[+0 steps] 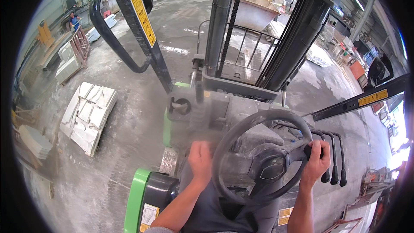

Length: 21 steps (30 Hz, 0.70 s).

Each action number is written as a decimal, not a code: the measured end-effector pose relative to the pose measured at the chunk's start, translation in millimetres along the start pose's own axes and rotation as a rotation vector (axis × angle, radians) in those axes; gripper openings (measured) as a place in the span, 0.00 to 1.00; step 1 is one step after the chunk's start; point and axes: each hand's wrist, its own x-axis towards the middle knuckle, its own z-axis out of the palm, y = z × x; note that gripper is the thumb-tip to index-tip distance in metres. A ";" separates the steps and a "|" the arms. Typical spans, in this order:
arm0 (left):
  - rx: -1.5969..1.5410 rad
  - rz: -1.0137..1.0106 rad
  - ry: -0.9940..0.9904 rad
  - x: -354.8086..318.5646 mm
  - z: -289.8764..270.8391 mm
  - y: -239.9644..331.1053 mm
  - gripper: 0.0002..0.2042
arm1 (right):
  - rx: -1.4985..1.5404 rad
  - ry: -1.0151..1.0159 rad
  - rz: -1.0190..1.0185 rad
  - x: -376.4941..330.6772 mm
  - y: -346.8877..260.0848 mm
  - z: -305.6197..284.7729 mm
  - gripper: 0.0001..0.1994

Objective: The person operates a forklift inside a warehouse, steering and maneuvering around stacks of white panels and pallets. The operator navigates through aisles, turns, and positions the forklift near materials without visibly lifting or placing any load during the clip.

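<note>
A black steering wheel (224, 146) stands before me in a forklift. My right hand (318, 157) is closed round the dark steering knob (307, 150) on the wheel's right side. My left hand (199, 160) is left of the rim, low over my left leg, and appears to rest by the knee. Its fingertips are hazy and partly hidden, so I cannot make out whether they grip anything. Several black control levers (335, 164) rise just right of my right hand.
Ahead stand the forklift's mast (297, 30) and load guard (254, 45). A stack of white stone slabs (90, 114) lies on the floor at left. Far ahead, people (279, 0) stand by a large container (252, 11). Another person (74, 20) is at far left.
</note>
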 end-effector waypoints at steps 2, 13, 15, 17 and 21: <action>-0.033 -0.087 0.006 -0.7 0.4 10.2 0.10 | -0.048 0.035 -0.028 7.1 -12.8 7.8 0.07; -0.839 -0.362 -0.068 -8.5 -31.4 -31.4 0.21 | 0.040 -0.478 -0.570 -104.2 -113.0 90.8 0.08; -0.672 -0.484 -0.181 -45.1 -37.3 -62.0 0.23 | 0.119 -0.614 -0.564 -144.4 -116.3 71.2 0.09; -0.166 -0.300 -0.358 -73.0 -33.3 -82.7 0.18 | 0.151 -0.703 -0.519 -173.7 -111.5 39.3 0.10; -0.464 -0.881 -0.348 -106.3 -21.5 -82.2 0.17 | 0.018 -0.669 -0.429 -171.7 -67.8 -50.6 0.10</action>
